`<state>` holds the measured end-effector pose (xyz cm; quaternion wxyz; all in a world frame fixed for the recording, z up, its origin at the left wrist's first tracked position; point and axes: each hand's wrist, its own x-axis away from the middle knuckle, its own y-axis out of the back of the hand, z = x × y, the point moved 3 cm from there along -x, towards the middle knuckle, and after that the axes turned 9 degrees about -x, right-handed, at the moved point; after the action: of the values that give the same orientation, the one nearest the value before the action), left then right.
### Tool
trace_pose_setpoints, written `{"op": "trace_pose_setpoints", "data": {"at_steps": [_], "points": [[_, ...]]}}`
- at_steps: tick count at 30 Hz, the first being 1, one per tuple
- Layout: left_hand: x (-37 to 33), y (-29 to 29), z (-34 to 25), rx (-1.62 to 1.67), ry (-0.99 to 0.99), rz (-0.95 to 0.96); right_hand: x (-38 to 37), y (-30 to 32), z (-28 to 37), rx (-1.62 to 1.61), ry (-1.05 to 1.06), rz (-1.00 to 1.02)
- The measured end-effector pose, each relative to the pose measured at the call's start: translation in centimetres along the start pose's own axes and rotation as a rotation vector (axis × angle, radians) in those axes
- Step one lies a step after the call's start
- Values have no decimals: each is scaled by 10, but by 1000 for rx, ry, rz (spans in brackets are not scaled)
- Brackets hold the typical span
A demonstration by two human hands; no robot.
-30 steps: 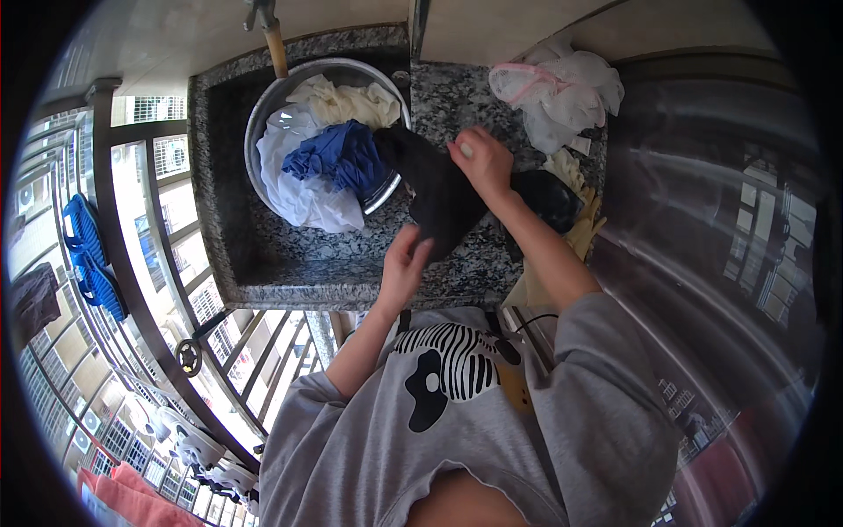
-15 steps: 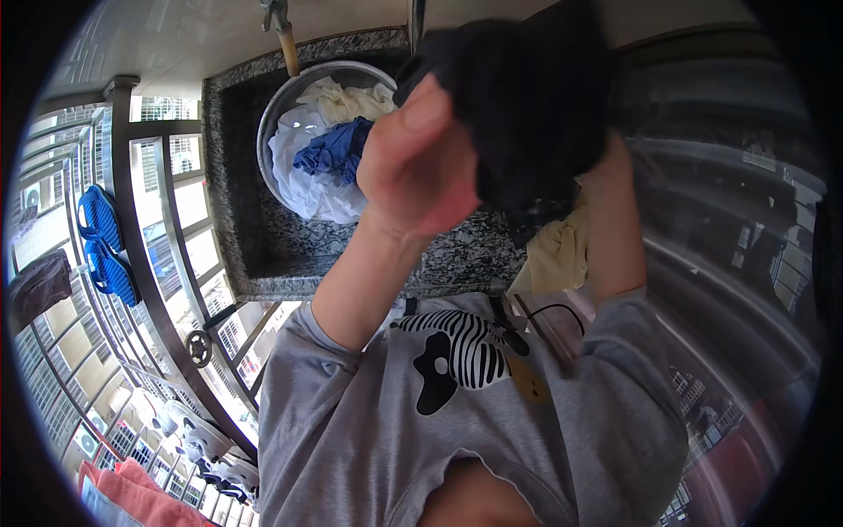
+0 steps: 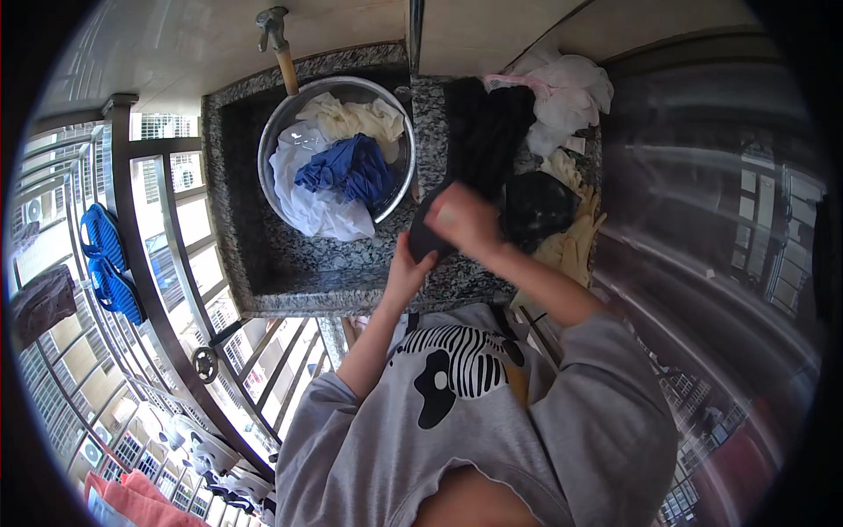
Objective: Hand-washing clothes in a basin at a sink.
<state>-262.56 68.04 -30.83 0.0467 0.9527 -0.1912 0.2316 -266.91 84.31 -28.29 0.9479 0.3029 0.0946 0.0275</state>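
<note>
A long black garment [image 3: 485,132] lies over the granite ledge right of the sink, its near end drawn down toward me. My left hand [image 3: 409,270] grips the lower left edge of that end, thumb on top. Over the same end, my right hand [image 3: 465,220] is closed on the cloth, slightly blurred, its fingertips hidden. Left of both hands, a round metal basin [image 3: 411,167] holds a crumpled blue cloth [image 3: 349,169], a white cloth [image 3: 320,206] and a cream cloth [image 3: 356,119].
The basin stands in a speckled granite sink [image 3: 307,303] below a tap [image 3: 274,31]. On the ledge are a shiny black object [image 3: 540,209], cream cloth-like items [image 3: 580,237] and a white mesh bag [image 3: 566,97] with pink trim. Blue slippers [image 3: 110,263] hang on the left railing.
The black garment has come down from in front of me onto the ledge. Both hands have lowered with it and now work close together at its near end.
</note>
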Motion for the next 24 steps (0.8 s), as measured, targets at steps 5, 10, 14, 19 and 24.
{"op": "trace_pose_setpoints", "data": {"at_steps": [5, 10, 14, 19, 24], "points": [[11, -15, 12, -896, -41, -154, -74, 1, -76, 472, 359, -73], [-2, -9, 2, -1008, -56, -207, -78, -8, -60, 360, 50, -217], [-9, -7, 9, -1055, -51, -200, -19, -14, -41, 411, 430, 64], [-12, -13, 8, -1086, -74, -188, -104, 46, -93, 468, 21, -345], [-11, -13, 13, -1074, -76, -189, -11, -9, -49, 288, 336, 91]]}}
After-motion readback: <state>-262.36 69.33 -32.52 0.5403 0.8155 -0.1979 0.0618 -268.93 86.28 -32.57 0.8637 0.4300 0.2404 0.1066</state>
